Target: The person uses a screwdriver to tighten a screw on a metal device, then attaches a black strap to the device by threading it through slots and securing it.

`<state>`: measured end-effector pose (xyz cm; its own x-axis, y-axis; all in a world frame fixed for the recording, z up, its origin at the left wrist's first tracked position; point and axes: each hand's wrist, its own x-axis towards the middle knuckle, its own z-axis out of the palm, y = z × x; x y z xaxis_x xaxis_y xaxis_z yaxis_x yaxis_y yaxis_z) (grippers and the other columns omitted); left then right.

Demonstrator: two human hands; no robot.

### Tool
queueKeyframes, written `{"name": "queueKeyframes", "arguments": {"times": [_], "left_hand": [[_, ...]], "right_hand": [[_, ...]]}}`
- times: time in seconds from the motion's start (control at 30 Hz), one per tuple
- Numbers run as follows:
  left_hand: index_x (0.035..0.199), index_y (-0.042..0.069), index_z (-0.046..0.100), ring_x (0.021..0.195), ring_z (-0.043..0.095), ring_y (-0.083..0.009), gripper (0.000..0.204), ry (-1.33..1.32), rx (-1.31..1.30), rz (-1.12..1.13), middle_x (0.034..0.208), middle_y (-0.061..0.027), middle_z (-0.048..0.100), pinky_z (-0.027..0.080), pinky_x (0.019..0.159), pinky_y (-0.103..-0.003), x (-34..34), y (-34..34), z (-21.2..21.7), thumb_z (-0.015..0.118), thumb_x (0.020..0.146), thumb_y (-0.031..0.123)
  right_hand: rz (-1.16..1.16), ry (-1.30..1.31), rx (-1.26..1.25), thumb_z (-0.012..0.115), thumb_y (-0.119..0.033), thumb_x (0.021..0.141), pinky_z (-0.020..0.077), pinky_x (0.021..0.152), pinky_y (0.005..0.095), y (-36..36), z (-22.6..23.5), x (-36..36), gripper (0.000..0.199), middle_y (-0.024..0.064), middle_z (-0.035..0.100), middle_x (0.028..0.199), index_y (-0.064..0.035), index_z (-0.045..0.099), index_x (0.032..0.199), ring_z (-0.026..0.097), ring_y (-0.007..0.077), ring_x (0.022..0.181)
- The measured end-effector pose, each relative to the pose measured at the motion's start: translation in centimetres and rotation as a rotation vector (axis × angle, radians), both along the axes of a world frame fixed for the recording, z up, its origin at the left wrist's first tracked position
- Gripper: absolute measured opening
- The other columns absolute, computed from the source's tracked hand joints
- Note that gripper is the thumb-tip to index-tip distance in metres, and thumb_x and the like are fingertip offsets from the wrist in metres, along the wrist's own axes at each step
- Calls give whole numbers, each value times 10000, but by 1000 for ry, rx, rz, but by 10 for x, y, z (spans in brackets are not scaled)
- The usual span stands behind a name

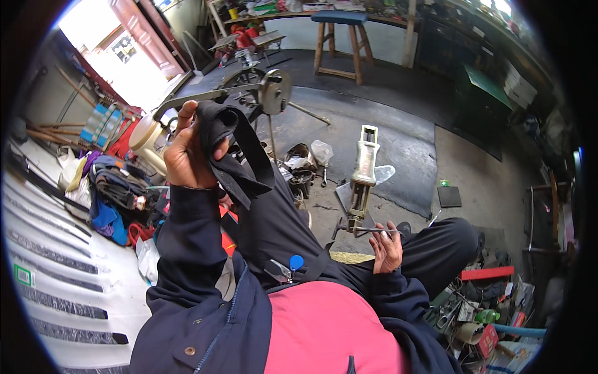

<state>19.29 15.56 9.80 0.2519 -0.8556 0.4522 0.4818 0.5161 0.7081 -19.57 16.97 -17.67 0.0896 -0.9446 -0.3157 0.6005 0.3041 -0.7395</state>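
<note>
My left hand [184,153] is raised at the left of the middle, its thumb and fingers closed on a wide black fabric strap [254,153]. The strap is rolled at the top and hangs in a loop to the right of the hand. Lower right, above my bent leg, my right hand [387,254] has its fingertips closed on the end of a thin metal rod [374,230]. That rod meets the lower end of a white and metal slotted device [365,162]. How the two are joined is too small to tell.
Beyond the strap stands a hand-cranked machine with a round metal wheel [275,91]. A stool with a blue seat [339,17] is at the back. Bags and clothes [115,187] are heaped at left; tools and scraps, including a red bar [487,273], lie at right.
</note>
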Motion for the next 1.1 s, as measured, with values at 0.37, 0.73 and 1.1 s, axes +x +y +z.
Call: {"name": "queueKeyframes", "arguments": {"times": [0.37, 0.73, 1.1], "left_hand": [[1245, 132, 606, 837, 730, -179, 254, -25, 249, -184, 1028, -60, 724, 532, 522, -293, -77, -116, -27, 587, 993, 111], [1203, 129, 597, 772, 704, -133, 241, 67, 441, -219, 966, -17, 692, 502, 513, -275, -97, -176, -91, 655, 971, 103], [1170, 82, 610, 811, 688, -108, 276, 82, 502, -148, 954, -27, 693, 558, 666, -242, -103, -210, -112, 686, 921, -11]], "right_hand": [[-118, 227, -187, 647, -165, 934, 428, 1060, 355, -1, 36, -14, 656, 152, 525, 1440, -35, 376, 1517, 536, 233, 1276], [253, 447, -199, 682, -106, 910, 451, 1049, 360, -66, 105, -48, 590, 160, 572, 1366, 40, 451, 1434, 568, 215, 1208], [357, 765, -409, 631, -80, 961, 508, 952, 289, -195, 173, -30, 354, 117, 672, 1199, 43, 586, 1289, 649, 139, 1056]]}}
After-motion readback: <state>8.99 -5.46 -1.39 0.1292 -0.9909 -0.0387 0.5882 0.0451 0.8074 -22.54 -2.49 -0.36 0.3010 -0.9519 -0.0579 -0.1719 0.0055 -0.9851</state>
